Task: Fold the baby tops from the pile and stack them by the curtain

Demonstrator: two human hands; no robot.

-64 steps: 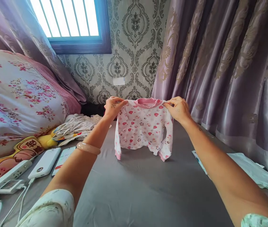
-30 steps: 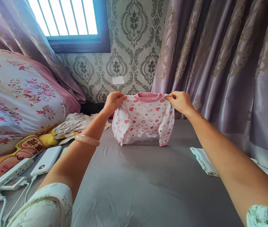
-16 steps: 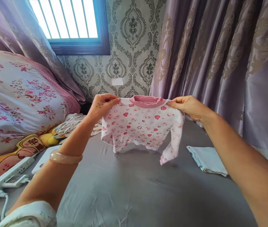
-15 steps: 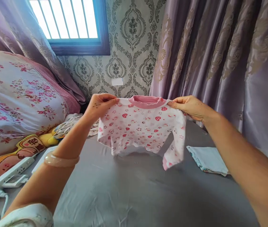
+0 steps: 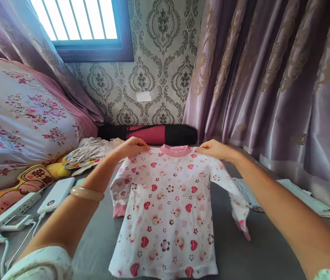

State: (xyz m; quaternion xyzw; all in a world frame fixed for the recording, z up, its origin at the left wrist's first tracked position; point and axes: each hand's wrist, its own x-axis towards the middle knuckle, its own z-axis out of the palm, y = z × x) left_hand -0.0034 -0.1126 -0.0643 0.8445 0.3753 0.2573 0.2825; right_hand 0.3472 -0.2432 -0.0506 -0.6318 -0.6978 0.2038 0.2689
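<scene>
Head view: left hand (image 5: 132, 147) and right hand (image 5: 217, 150), apart, pinch the shirt (image 5: 170, 210), collar (image 5: 177, 152) toward twelve o'clock, hem (image 5: 165, 273) toward six.

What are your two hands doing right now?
Left hand: closed, pinching the pink-and-white shirt at one shoulder.
Right hand: closed, pinching the other shoulder.

Barred window (image 5: 80, 19), purple curtains (image 5: 249, 77), grey damask wallpaper (image 5: 163, 39), daylight.
</scene>
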